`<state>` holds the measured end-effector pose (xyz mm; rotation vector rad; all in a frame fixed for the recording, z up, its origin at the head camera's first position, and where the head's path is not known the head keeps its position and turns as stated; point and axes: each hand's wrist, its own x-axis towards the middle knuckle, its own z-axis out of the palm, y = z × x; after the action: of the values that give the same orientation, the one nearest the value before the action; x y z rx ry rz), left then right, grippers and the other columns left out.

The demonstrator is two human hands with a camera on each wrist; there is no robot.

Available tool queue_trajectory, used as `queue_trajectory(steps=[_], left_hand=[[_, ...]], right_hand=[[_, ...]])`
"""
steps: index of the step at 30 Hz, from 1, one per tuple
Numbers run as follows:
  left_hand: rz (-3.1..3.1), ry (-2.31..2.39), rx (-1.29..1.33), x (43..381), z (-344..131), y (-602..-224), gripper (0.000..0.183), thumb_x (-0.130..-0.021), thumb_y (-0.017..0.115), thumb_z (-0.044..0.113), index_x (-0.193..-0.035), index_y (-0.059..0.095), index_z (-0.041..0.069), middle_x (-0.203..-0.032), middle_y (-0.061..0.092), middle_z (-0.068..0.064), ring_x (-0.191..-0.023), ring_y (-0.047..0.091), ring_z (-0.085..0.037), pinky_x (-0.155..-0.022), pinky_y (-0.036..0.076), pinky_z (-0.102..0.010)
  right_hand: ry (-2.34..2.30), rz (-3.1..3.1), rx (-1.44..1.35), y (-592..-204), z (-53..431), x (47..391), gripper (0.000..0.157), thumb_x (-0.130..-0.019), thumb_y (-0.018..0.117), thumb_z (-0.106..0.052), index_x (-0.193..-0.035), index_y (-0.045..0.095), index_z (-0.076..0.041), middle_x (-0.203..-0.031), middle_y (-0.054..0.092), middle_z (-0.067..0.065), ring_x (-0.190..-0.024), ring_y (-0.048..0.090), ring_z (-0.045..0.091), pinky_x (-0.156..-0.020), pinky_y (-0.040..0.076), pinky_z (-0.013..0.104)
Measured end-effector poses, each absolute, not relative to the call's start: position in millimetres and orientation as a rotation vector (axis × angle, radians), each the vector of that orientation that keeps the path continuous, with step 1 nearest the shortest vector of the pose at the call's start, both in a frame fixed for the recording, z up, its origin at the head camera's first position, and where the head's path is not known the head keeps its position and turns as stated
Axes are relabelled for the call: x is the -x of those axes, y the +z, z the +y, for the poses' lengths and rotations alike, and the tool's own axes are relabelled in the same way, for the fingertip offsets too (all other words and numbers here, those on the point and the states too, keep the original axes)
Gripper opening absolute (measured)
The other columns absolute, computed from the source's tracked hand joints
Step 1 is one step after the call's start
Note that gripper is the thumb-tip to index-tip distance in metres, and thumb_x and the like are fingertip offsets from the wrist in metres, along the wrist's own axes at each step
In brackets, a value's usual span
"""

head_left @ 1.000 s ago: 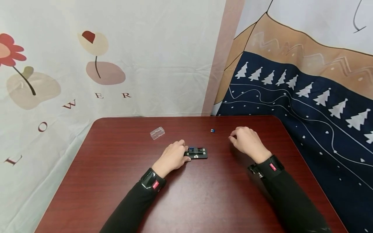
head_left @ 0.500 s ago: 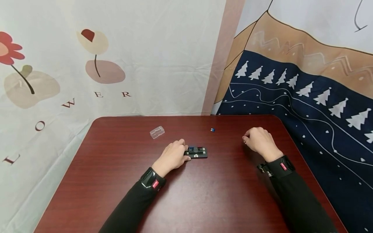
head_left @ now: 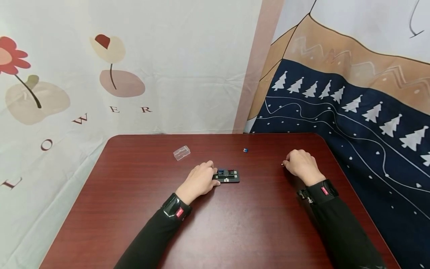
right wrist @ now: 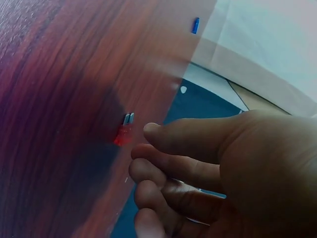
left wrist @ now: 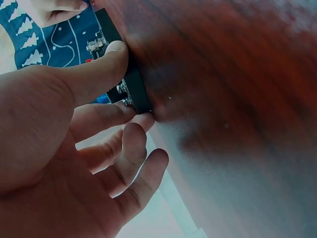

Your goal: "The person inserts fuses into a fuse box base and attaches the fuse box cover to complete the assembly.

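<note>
My left hand (head_left: 198, 179) pinches the left end of a black fuse block (head_left: 231, 179), thumb in front and fingers behind. Blue and red parts show on the block's top; metal terminals show in the left wrist view, where the thumb covers its middle. A red blade fuse (right wrist: 123, 134) with two metal prongs lies on the table at the right. Close beside it is my right hand (head_left: 302, 164), its fingers loosely curled, with a small gap between fingertips and fuse in the right wrist view. A blue blade fuse (head_left: 245, 150) lies farther back.
A clear plastic cover (head_left: 181, 152) lies behind the left hand on the reddish-brown table (head_left: 215, 231). Printed cloth (head_left: 188, 67) hangs behind the table and down its right side.
My right hand has moved to the right and drawn slightly back from the red blade fuse, which it has let go on the table. The left hand and fuse block have stayed put.
</note>
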<state>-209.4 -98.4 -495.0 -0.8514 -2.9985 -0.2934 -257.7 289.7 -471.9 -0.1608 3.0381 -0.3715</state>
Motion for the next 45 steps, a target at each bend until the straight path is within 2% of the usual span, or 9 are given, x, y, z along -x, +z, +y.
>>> queue_trajectory(steps=[7,15,22,27,34,45], left_hand=[[-3.005,-0.289,0.848,210,-98,-495,0.042,-0.091,0.08,0.043,-0.114,0.078,0.008,-0.109,0.063,-0.007,-0.094,0.065,-0.03,-0.081,0.058,-0.047],[-3.007,-0.289,0.848,209,-98,-497,0.041,-0.091,0.08,0.043,-0.113,0.078,0.008,-0.109,0.063,-0.007,-0.094,0.065,-0.03,-0.082,0.058,-0.047],[-3.007,-0.275,0.851,209,-97,-497,0.04,-0.091,0.08,0.042,-0.112,0.077,0.008,-0.109,0.063,-0.007,-0.094,0.065,-0.03,-0.082,0.058,-0.046],[-3.006,-0.306,0.847,207,-97,-495,0.039,-0.091,0.081,0.041,-0.112,0.078,0.008,-0.108,0.063,-0.007,-0.094,0.065,-0.03,-0.082,0.058,-0.047],[-3.003,-0.301,0.846,208,-97,-494,0.04,-0.091,0.08,0.042,-0.112,0.078,0.008,-0.108,0.063,-0.007,-0.094,0.065,-0.03,-0.082,0.058,-0.047],[-3.01,-0.306,0.843,208,-98,-494,0.042,-0.091,0.08,0.042,-0.114,0.078,0.008,-0.109,0.063,-0.007,-0.095,0.065,-0.031,-0.084,0.058,-0.047]], right_hand=[[-0.329,3.007,0.132,-474,288,258,0.021,-0.096,0.073,-0.023,-0.098,0.084,-0.004,-0.087,0.074,0.015,-0.068,0.062,0.028,-0.06,0.051,0.046],[-0.29,2.998,0.147,-477,284,258,0.019,-0.095,0.074,-0.023,-0.093,0.083,-0.006,-0.089,0.074,0.017,-0.069,0.063,0.03,-0.061,0.052,0.048],[-0.318,3.031,0.204,-477,281,259,0.016,-0.093,0.075,-0.02,-0.092,0.081,-0.005,-0.095,0.076,0.02,-0.077,0.067,0.037,-0.068,0.056,0.057],[-0.39,3.083,0.291,-471,271,256,0.011,-0.092,0.075,-0.015,-0.09,0.081,-0.007,-0.09,0.076,0.015,-0.071,0.064,0.03,-0.063,0.054,0.051],[-0.445,3.185,0.492,-463,246,247,0.012,-0.092,0.073,-0.013,-0.094,0.081,-0.004,-0.093,0.074,0.013,-0.078,0.069,0.035,-0.067,0.058,0.057],[-0.505,3.2,0.784,-451,195,234,0.009,-0.092,0.076,-0.015,-0.094,0.081,-0.008,-0.087,0.068,0.004,-0.075,0.067,0.024,-0.064,0.059,0.047]])
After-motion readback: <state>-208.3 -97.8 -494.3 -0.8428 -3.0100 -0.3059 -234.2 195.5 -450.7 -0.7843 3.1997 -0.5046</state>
